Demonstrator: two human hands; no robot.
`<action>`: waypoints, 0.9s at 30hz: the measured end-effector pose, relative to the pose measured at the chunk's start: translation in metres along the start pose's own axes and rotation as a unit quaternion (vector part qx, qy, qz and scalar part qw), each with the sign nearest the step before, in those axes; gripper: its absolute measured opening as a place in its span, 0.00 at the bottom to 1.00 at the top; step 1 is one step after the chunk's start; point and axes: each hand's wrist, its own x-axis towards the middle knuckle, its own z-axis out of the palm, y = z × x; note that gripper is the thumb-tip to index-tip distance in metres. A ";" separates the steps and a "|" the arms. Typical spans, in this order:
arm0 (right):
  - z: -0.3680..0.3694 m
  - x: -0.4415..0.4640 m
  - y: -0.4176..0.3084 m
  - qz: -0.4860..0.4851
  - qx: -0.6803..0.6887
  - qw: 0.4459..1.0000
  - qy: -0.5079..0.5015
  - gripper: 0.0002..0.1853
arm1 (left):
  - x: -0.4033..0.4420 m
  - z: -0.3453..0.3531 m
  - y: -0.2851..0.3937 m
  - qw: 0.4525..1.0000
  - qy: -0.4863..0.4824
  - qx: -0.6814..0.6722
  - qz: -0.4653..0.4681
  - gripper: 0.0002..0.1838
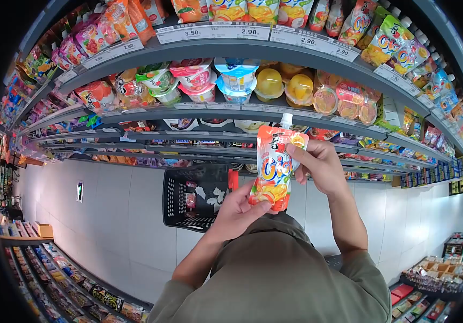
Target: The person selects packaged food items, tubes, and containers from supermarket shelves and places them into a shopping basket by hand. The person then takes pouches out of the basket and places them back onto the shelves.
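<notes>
Holds orange/white spout pouch (274,169), cap (287,119) up, in front of shelving (215,50): pinches btm w/ L hand (238,211), upper R edge w/ R hand (318,166). Has blk basket (169,202) L of pouch, near L hand.

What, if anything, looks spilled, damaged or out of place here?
Ragged white patches in the black basket look slightly odd, like scraps; I cannot tell what they are. Otherwise nothing stands out: the pouch held in the left hand and right hand looks whole and capped.
</notes>
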 end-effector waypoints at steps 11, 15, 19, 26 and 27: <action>0.004 0.009 0.008 0.012 -0.039 0.999 0.007 0.14 | -0.001 -0.008 -0.004 1.000 0.014 0.019 0.015 0.28; 0.009 0.012 0.010 0.009 -0.028 1.000 0.002 0.13 | -0.005 -0.011 -0.003 0.999 0.016 0.029 0.028 0.30; 0.014 0.011 0.011 -0.001 -0.028 1.000 -0.007 0.14 | -0.007 -0.015 -0.005 0.999 0.016 0.027 0.017 0.31; 0.036 0.001 0.027 -0.072 -0.066 0.993 -0.069 0.14 | -0.001 -0.045 -0.048 0.968 0.037 -0.242 -0.063 0.31; 0.038 0.002 0.028 -0.120 -0.038 0.989 -0.081 0.16 | -0.002 -0.052 -0.051 0.967 0.039 -0.244 -0.065 0.31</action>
